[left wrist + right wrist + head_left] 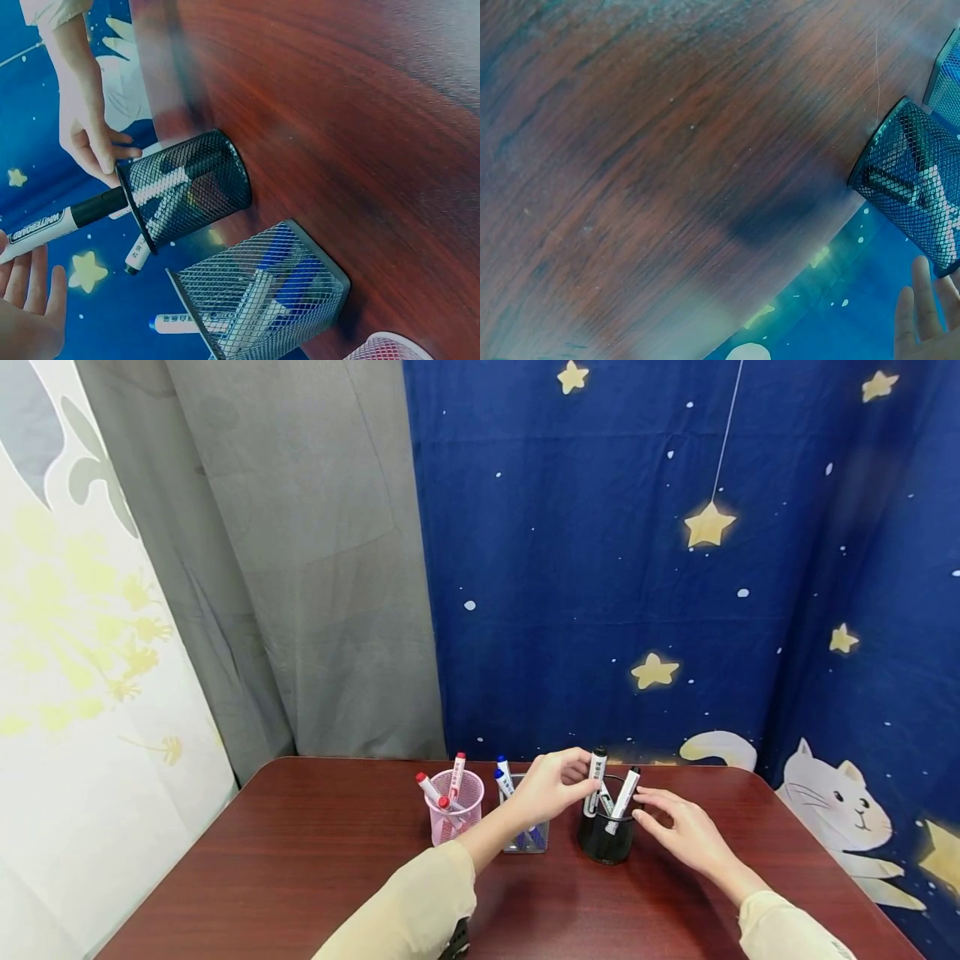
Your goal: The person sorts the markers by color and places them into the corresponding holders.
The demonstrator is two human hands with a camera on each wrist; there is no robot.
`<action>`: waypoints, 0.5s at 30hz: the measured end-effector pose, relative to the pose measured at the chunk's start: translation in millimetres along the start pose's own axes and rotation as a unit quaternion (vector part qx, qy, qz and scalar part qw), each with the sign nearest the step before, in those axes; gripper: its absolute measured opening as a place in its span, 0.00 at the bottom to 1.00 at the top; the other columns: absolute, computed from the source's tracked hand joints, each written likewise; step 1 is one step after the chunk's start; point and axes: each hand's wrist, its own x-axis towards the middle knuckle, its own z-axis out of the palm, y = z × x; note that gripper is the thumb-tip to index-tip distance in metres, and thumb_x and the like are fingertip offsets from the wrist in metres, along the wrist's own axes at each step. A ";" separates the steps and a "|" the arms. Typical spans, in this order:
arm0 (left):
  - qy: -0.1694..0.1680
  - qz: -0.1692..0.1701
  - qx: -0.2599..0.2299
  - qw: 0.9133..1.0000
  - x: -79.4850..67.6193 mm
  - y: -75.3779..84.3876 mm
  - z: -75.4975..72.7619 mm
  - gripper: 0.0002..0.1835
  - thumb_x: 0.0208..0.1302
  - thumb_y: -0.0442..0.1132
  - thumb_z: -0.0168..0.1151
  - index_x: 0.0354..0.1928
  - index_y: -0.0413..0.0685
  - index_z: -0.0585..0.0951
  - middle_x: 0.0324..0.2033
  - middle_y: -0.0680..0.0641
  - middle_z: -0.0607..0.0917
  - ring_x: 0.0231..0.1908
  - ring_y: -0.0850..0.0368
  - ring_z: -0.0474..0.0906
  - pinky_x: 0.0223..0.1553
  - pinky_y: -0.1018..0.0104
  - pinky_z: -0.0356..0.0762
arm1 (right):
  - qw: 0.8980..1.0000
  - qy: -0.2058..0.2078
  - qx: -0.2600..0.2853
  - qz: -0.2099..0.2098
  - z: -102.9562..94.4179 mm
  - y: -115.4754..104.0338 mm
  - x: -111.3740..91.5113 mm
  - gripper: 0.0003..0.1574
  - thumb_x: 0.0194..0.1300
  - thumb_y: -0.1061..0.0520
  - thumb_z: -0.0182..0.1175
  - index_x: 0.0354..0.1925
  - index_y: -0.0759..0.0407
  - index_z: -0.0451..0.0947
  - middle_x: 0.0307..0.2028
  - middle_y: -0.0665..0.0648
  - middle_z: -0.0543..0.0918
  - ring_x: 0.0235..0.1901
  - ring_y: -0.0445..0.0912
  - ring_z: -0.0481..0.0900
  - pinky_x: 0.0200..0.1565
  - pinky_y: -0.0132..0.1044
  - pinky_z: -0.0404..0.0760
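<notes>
My left hand [553, 787] pinches a black-capped whiteboard marker [596, 783] over the mouth of a black mesh pen cup [606, 843]. In the left wrist view that marker [43, 226] hangs cap toward the cup [195, 187], its cap end at the rim; part of the left hand [30, 300] shows. Other black-capped markers [624, 797] lean inside the cup. My right hand [686, 832] is at the cup's right side, fingers extended by the rim; whether they press it I cannot tell. The right wrist view shows its fingers [924, 304] beside the cup's rim.
A silver mesh holder [542, 841] with blue markers stands left of the black cup, partly behind the left forearm. Further left is a pink mesh cup [470, 795] with red markers. All stand on a reddish-brown table [322, 843], with curtains behind its far edge.
</notes>
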 end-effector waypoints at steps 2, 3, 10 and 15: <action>0.005 -0.002 0.004 1.000 3.8 -1.4 1.2 0.10 0.54 0.35 0.61 0.39 0.41 0.78 0.30 0.50 0.81 0.29 0.68 0.76 0.34 0.76 0.72 | 1.000 0.000 0.001 -0.001 0.1 0.0 0.0 0.16 0.52 0.56 0.64 0.41 0.60 0.79 0.43 0.57 0.78 0.31 0.45 0.78 0.32 0.38 0.74; 0.008 -0.003 0.006 1.000 5.3 -1.9 1.6 0.09 0.54 0.35 0.61 0.39 0.41 0.78 0.30 0.50 0.81 0.29 0.68 0.76 0.34 0.76 0.72 | 1.000 0.000 0.002 -0.001 0.2 0.1 0.0 0.16 0.52 0.56 0.64 0.41 0.60 0.79 0.43 0.57 0.78 0.31 0.45 0.79 0.32 0.39 0.74; 0.018 0.000 0.011 1.000 12.4 -5.5 5.3 0.08 0.54 0.35 0.61 0.38 0.43 0.78 0.29 0.52 0.81 0.28 0.69 0.76 0.33 0.78 0.71 | 1.000 0.001 0.001 0.001 1.2 1.4 -0.1 0.16 0.52 0.56 0.64 0.41 0.60 0.79 0.43 0.56 0.78 0.33 0.47 0.79 0.34 0.41 0.74; 0.026 -0.002 0.007 1.000 15.4 -8.0 8.6 0.09 0.54 0.35 0.61 0.38 0.43 0.78 0.29 0.52 0.81 0.28 0.69 0.76 0.32 0.78 0.71 | 1.000 0.004 -0.002 -0.001 1.7 2.5 -0.4 0.16 0.52 0.56 0.64 0.41 0.60 0.79 0.44 0.56 0.79 0.33 0.43 0.78 0.34 0.41 0.74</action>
